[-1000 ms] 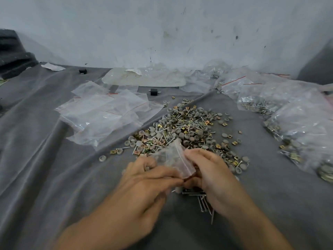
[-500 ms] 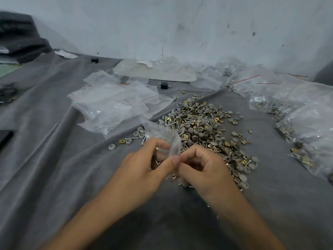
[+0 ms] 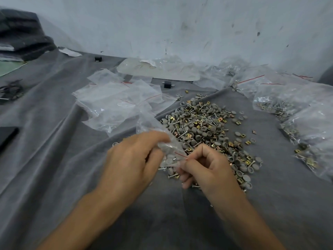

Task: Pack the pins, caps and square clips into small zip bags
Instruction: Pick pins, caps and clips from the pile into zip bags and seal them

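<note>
Grey cloth covers the whole work surface up to a scuffed pale wall, and at its middle lies the heap of loose pins, grey caps and brass square clips. Left of the heap is a spread of empty bags; right of it are filled bags. At the near edge of the heap I hold one small zip bag just above the cloth, with a few caps showing through its film. My left hand has its fingers curled round the bag's body, thumb pressed against the plastic. My right hand pinches the edge by the red zip line between thumb and forefinger, with the other fingers folded in. I take this to be work at the mouth of the bag, though I cannot tell whether the zip is open or shut. To do it well I would keep the mouth turned upward so nothing slides out, and hold the film taut between both hands. I would then run the pinch along the red line from one end to the other. The pin points could pierce thin film, so I would squeeze only at the strip, not over the contents.
</note>
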